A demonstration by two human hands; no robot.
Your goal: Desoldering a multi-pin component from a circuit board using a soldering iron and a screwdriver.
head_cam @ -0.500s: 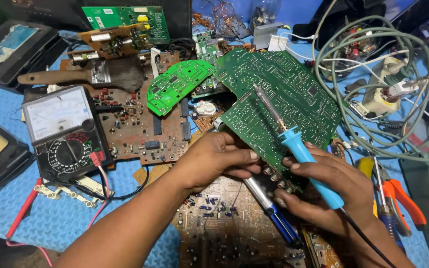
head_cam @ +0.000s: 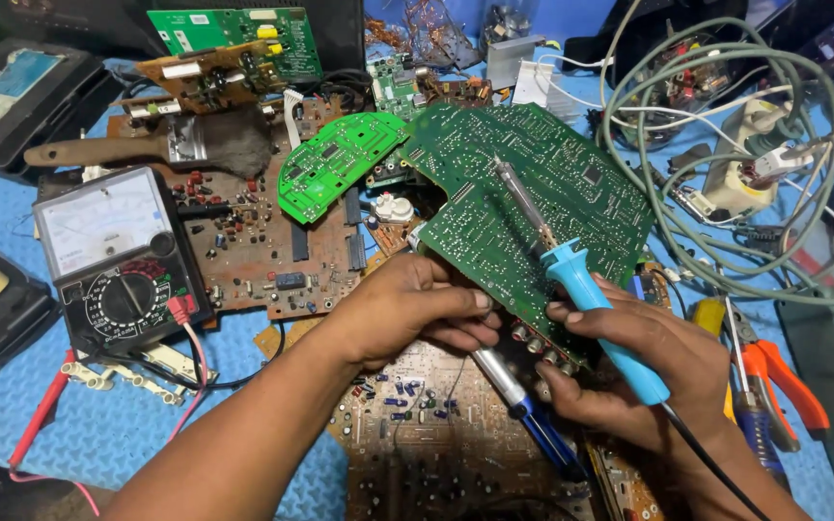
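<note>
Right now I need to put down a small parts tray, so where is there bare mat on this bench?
The blue mat lies bare at the lower left, bordered by the multimeter, its red lead and the left hand's forearm. Everywhere else is crowded: stacked circuit boards in the middle, the cable coil and pliers on the right.

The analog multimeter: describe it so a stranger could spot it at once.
Start at the blue mat and look along its left side, below the paintbrush. The analog multimeter lies there beside a brown circuit board. It alone has a white needle dial above a round black selector knob, with red and black leads trailing off.
</note>
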